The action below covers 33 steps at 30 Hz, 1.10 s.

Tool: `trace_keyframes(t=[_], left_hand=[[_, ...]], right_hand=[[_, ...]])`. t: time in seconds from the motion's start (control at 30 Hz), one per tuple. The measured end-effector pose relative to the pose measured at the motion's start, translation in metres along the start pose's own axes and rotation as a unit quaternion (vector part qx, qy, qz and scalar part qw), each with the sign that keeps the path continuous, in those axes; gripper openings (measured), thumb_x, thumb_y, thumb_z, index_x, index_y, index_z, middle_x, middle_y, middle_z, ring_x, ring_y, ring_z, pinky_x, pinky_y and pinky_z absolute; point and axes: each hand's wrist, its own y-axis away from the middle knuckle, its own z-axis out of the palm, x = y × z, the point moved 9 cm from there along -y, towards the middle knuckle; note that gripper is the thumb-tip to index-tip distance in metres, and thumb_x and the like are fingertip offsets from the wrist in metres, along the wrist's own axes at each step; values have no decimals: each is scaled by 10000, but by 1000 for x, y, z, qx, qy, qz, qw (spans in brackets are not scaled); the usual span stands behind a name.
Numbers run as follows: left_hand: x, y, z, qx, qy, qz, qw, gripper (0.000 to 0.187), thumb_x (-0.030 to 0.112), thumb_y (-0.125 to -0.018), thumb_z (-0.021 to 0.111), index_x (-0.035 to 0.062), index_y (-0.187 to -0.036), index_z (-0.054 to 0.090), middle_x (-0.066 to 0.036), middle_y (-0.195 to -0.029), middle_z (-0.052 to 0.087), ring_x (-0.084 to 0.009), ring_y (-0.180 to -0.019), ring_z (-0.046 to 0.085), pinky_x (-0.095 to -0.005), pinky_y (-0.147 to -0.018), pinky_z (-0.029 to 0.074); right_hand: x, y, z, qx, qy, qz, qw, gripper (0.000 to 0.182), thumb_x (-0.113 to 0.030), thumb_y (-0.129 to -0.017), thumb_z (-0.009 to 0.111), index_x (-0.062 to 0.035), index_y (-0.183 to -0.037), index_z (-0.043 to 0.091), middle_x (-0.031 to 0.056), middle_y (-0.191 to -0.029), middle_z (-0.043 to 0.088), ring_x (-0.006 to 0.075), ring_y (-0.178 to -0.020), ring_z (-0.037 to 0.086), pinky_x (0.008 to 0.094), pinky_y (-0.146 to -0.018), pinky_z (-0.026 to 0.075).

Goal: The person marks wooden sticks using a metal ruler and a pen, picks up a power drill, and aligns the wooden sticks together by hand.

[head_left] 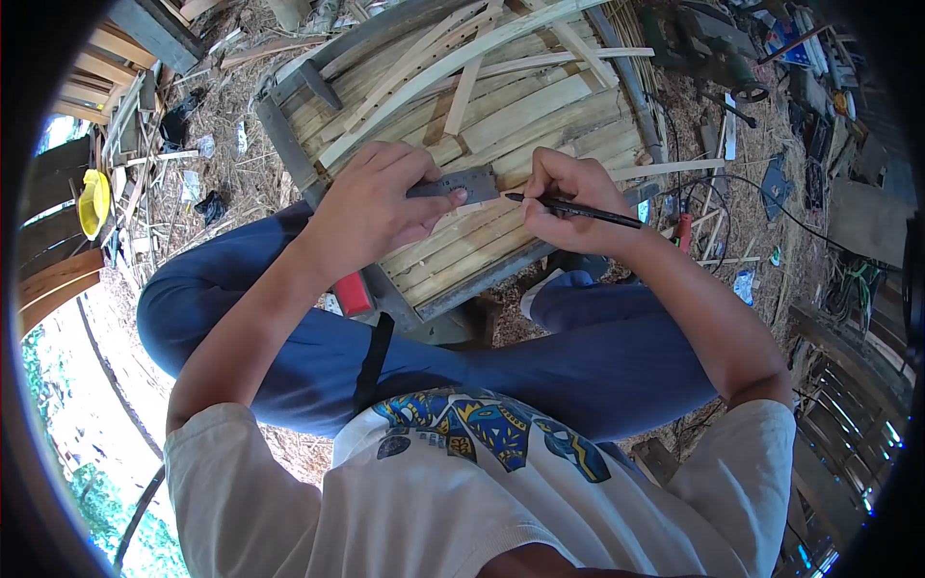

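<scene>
My left hand (378, 202) grips a short, flat, dark grey ruler-like piece (474, 183), its thumb pressed on the near edge. Between the fingers of my right hand (575, 204) is a black marker pen (597, 211). The pen's tip points left, close to the right end of the grey piece. A thin pale wood strip (670, 169) extends to the right from behind my right hand. Both hands are over a low slatted wooden bench (448, 265). What lies under my left palm is hidden.
Several long wood strips (414, 104) lie across the far part of the bench. A red object (354, 293) is by its near left corner. A red-handled tool (685, 231) and a dark cable (771, 188) are at the right. A yellow hard hat (93, 204) is at far left.
</scene>
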Motion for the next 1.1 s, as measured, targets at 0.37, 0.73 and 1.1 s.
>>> trace_keyframes(t=[0.37,0.73,1.1], left_hand=[[-1,2,2,-1,3,-9,1000,492,161,-756,883,239,-1241,862,-42,-1136,699,-309,-1052,657,-448,-930,549],[-1,0,0,0,2,-5,1000,476,171,-771,880,228,-1243,865,-51,-1135,699,-311,-1054,658,-450,-935,549],[-1,1,1,2,2,-1,1000,476,165,-766,882,224,-1238,868,-47,-1124,696,-306,-1043,665,-449,-934,546]], right_hand=[[-4,-2,2,-4,13,5,1000,190,-36,-953,719,-38,-947,529,18,-875,695,44,-818,639,263,-746,533],[-4,-2,3,-6,14,5,1000,175,-44,-954,718,-36,-952,543,14,-881,690,45,-823,645,264,-753,532],[-1,-2,3,-9,16,1,1000,168,-37,-949,717,-33,-953,549,16,-880,686,52,-823,636,263,-752,526]])
